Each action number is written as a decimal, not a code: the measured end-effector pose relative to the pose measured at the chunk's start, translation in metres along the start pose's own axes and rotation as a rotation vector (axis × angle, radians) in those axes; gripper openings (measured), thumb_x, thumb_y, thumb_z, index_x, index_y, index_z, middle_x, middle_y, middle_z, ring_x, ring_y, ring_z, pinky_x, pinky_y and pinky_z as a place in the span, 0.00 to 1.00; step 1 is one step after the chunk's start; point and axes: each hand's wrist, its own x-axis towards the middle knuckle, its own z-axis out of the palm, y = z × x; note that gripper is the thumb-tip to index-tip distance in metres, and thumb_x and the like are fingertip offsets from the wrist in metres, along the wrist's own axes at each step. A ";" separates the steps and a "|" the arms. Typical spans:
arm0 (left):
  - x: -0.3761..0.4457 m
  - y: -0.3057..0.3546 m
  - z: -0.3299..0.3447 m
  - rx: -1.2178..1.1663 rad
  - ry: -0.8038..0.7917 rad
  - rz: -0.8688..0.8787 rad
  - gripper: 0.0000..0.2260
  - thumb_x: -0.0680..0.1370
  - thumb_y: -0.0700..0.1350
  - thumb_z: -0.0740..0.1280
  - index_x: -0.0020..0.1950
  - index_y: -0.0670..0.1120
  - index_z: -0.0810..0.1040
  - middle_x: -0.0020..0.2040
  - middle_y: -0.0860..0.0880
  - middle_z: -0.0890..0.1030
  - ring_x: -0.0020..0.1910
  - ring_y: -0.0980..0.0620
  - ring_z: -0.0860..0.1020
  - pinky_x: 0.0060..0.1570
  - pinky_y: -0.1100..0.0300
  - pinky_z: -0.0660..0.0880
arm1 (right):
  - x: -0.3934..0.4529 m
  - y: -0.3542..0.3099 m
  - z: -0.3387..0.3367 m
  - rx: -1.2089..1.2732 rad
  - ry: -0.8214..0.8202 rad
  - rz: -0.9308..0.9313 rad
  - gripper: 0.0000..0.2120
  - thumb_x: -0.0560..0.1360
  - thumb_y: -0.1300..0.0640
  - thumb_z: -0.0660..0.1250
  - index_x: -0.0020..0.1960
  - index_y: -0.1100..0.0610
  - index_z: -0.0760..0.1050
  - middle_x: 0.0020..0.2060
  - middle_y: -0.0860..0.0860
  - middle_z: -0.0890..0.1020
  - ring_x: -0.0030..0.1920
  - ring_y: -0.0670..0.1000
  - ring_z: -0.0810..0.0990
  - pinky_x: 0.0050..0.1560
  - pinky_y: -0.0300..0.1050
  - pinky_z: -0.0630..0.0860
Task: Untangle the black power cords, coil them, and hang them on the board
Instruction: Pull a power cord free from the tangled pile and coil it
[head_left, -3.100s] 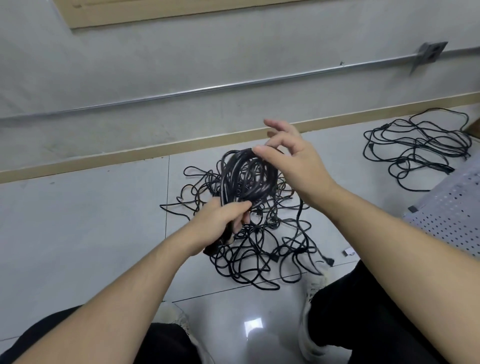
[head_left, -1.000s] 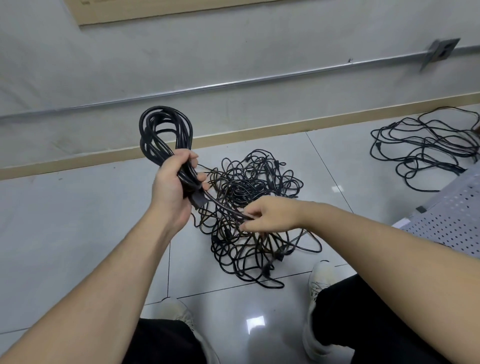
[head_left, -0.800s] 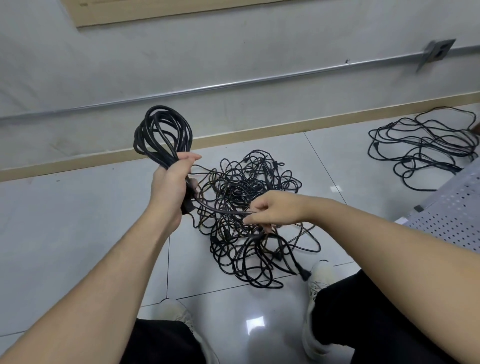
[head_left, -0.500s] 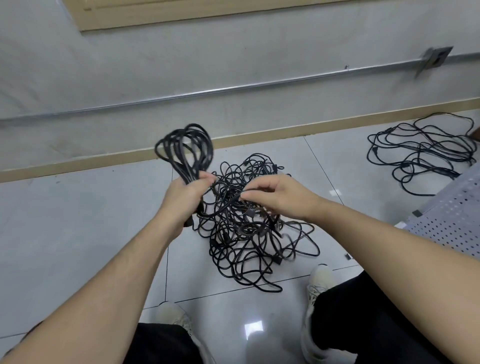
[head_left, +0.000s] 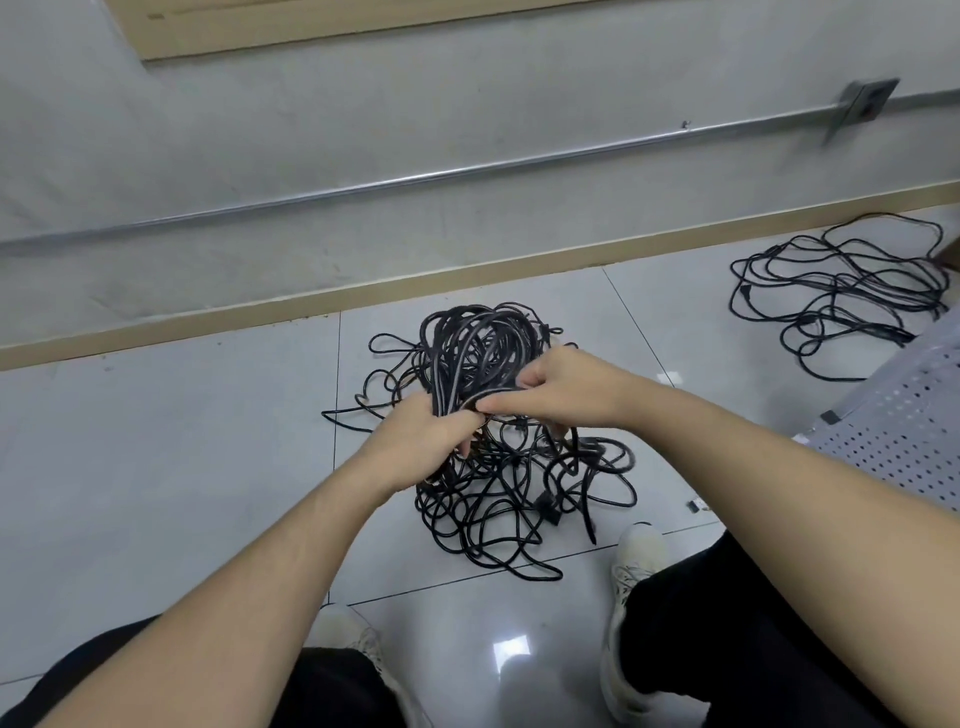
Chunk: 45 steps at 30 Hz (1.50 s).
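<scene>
Coil (head_left: 478, 358) now lower, over tangle (head_left: 509, 499)

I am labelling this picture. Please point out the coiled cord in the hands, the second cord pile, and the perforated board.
coiled cord (head_left: 480, 343): head view, upper loops.
second cord pile (head_left: 836, 291): head view, middle strands.
perforated board (head_left: 904, 421): head view, bare perforated face.

Bare forearms, black trousers (head_left: 727, 639), pale off-white sneakers (head_left: 636, 556).
</scene>
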 end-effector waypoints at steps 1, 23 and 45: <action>0.001 -0.001 -0.001 -0.029 0.023 -0.012 0.19 0.77 0.54 0.67 0.31 0.43 0.76 0.26 0.54 0.72 0.27 0.54 0.70 0.33 0.56 0.65 | -0.002 0.001 -0.004 -0.022 -0.076 0.025 0.22 0.73 0.35 0.72 0.34 0.53 0.74 0.27 0.48 0.82 0.31 0.46 0.74 0.40 0.45 0.71; -0.009 -0.002 0.012 -0.195 -0.136 0.227 0.21 0.76 0.54 0.63 0.28 0.41 0.70 0.29 0.45 0.73 0.30 0.50 0.72 0.32 0.61 0.69 | 0.007 -0.011 0.012 0.791 0.438 -0.048 0.30 0.65 0.37 0.79 0.58 0.40 0.66 0.48 0.51 0.84 0.44 0.49 0.84 0.56 0.62 0.81; -0.019 0.018 0.026 -0.854 -0.466 0.146 0.16 0.77 0.44 0.61 0.28 0.44 0.71 0.44 0.47 0.76 0.44 0.49 0.77 0.63 0.46 0.75 | 0.007 -0.032 -0.002 1.450 0.228 -0.016 0.13 0.82 0.45 0.66 0.52 0.54 0.72 0.27 0.49 0.70 0.25 0.46 0.69 0.27 0.39 0.75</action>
